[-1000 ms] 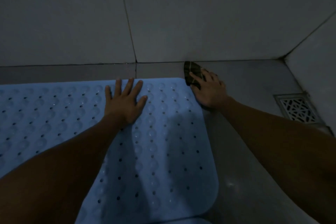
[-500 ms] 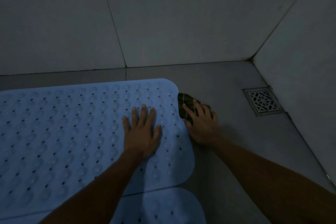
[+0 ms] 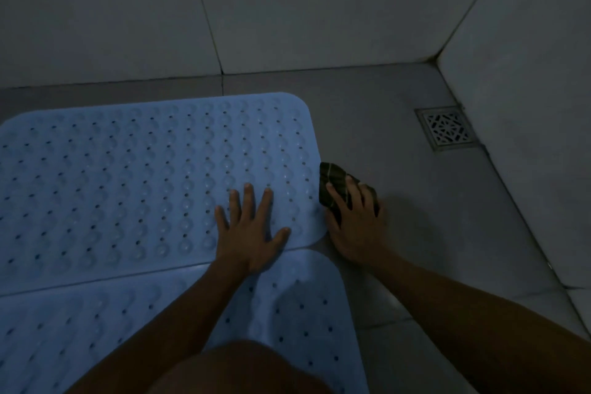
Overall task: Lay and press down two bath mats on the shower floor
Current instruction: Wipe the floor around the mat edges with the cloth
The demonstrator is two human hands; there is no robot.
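Left hand [image 3: 252, 233], fingers spread flat, is pressing the far bath mat [image 3: 144, 182] near its right corner (near bath mat [image 3: 287, 313] lying alongside); right hand [image 3: 355, 227] is gripping a dark cloth [image 3: 332, 179]. Firm, even pressure probably seats the suction cups best.

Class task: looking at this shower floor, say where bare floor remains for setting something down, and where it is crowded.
Bare grey floor lies between the far mat, the drain grate and the right wall, and in a narrow strip between that mat and the back wall. It is crowded at the mat's near right corner: the left hand presses there, the right hand holds a dark cloth, and the near mat abuts.
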